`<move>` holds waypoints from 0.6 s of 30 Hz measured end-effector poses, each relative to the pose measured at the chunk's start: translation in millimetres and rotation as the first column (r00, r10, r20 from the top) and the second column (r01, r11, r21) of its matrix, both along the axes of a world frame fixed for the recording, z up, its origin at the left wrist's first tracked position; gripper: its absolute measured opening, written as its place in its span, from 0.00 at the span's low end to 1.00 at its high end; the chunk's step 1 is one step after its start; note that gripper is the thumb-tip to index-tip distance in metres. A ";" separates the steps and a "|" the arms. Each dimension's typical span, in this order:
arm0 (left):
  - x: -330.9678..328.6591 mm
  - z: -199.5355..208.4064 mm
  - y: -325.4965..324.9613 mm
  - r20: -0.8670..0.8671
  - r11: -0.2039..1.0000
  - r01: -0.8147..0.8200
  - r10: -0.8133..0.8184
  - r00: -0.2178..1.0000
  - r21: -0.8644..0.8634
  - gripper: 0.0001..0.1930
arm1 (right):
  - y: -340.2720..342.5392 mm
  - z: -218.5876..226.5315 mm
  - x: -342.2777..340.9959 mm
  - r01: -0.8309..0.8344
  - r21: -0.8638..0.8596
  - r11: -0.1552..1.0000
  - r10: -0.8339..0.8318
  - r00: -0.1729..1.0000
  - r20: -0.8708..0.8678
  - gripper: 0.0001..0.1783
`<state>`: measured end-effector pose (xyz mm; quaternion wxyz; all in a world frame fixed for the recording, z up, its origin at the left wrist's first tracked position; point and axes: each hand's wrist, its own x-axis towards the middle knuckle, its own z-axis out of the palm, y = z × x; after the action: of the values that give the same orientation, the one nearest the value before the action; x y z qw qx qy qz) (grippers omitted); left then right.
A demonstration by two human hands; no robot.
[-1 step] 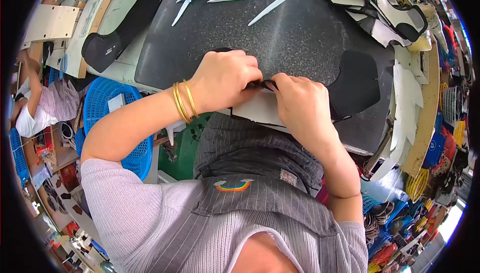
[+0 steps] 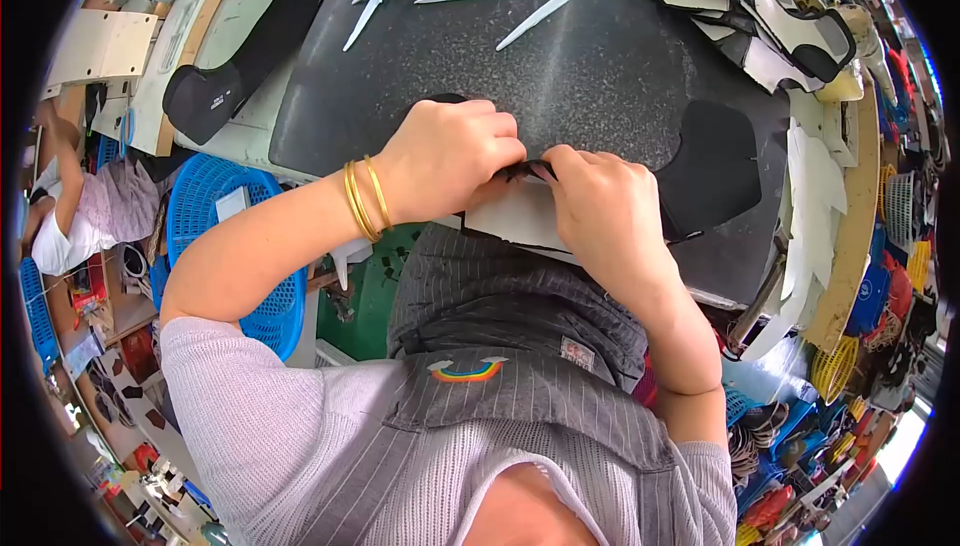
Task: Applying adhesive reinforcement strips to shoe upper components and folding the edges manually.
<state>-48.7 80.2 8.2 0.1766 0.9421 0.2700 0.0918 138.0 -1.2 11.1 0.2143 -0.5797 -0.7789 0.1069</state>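
My left hand (image 2: 455, 156) and my right hand (image 2: 610, 201) are close together at the near edge of a dark work board (image 2: 480, 56). Between them they pinch the folded black edge of a flat shoe-upper-like piece (image 2: 715, 161). Its black side spreads flat to the right of my right hand, while a white underside (image 2: 510, 218) shows below my fingers. Both hands are closed on this piece. My fingertips and part of the fold are hidden behind the knuckles.
Pale blue strips (image 2: 565, 4) lie at the board's far side. Black-and-white cut pieces (image 2: 765, 61) are piled at the far right; another black piece (image 2: 205, 101) is at the left. A blue basket (image 2: 275, 324) stands by my left arm. Another person (image 2: 105, 206) sits far left.
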 end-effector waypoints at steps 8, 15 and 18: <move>-7.5 4.5 9.0 -0.032 0.987 0.151 -0.149 0.988 0.055 0.11 | -2.7 5.0 1.3 -0.104 0.045 0.994 0.103 0.994 0.034 0.04; -15.4 2.2 -6.5 0.097 0.983 0.099 -0.115 0.989 0.155 0.12 | -30.8 -10.4 -7.3 -0.248 0.251 0.935 0.133 0.906 0.402 0.23; -18.4 -5.9 -14.1 0.131 0.964 0.113 -0.148 0.980 0.242 0.13 | -27.9 -9.0 -5.2 -0.207 0.202 0.957 0.154 0.956 0.251 0.24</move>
<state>-67.1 66.1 2.3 0.0900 0.9626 0.1807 0.1804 132.9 -29.2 2.1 0.1752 -0.4859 -0.8557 -0.0317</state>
